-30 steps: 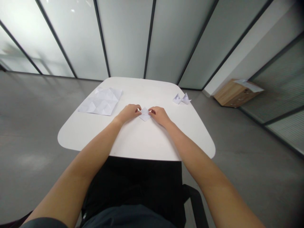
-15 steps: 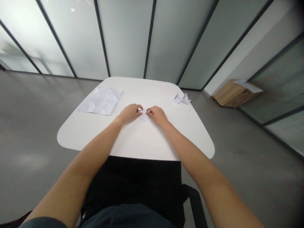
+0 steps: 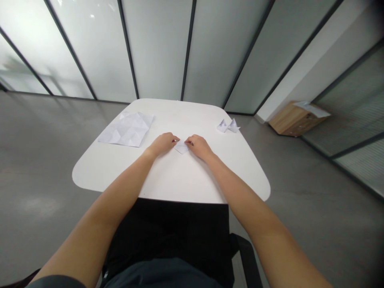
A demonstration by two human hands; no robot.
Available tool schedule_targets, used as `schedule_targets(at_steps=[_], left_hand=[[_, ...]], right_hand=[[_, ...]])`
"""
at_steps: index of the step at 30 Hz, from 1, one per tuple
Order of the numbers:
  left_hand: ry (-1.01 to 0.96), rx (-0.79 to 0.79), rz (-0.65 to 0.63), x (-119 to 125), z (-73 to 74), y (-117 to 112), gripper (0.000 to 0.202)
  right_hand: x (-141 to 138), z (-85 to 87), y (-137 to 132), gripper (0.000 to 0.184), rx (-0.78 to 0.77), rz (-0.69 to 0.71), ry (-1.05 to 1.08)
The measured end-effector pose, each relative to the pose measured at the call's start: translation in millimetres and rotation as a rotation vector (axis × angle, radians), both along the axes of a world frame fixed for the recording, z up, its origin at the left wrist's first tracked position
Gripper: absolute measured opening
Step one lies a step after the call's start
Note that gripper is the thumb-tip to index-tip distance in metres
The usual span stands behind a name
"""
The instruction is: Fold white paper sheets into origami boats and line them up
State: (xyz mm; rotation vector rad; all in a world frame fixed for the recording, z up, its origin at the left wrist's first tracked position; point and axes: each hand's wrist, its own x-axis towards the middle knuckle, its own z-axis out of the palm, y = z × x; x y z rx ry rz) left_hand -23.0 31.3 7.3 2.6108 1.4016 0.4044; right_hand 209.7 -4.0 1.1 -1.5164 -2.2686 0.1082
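A small piece of folded white paper [image 3: 181,147] lies on the white table between my hands, its pointed corner facing me. My left hand [image 3: 164,143] is closed, thumb and forefinger at the paper's upper left edge. From the other side my right hand [image 3: 198,145] pinches the upper right edge, fingers curled. The fingers partly cover the far part of the paper, so its exact fold is hard to make out.
On the white table [image 3: 183,180], a creased sheet of paper [image 3: 127,129] lies flat at the left. Folded paper shapes [image 3: 228,126] stand near the right edge. A wooden cabinet [image 3: 295,119] is on the floor beyond, and a chair armrest [image 3: 246,256] is below right.
My left fingers have drawn in closer together and lower at the paper's left edge. More of the paper's near face shows between the hands. The right hand has barely moved.
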Motion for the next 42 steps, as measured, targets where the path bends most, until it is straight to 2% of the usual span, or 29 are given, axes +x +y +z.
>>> schedule_targets(at_steps=[8,16,23,31,36,42], left_hand=[[0.002,-0.001,-0.047,-5,6.5,-2,0.034],[-0.006,0.017,-0.003,-1,6.7,-11,0.033],[0.025,0.04,0.006,3,10.1,-17,0.032],[-0.034,0.005,-0.013,4,2.5,-7,0.034],[-0.135,-0.095,0.0,6,1.9,-8,0.033],[-0.334,-0.19,0.021,7,3.0,-13,0.063]], right_hand=[[21,-1.9,4,0.016,-0.043,0.014,0.03],[15,-2.2,-1,0.017,-0.053,-0.01,0.034],[8,-3.7,-6,0.029,-0.071,-0.072,-0.02],[8,-7.8,-4,0.029,-0.036,-0.032,-0.011],[7,-9.8,-2,0.027,-0.023,-0.032,0.024],[5,-13.2,2,0.023,-0.037,-0.027,0.113]])
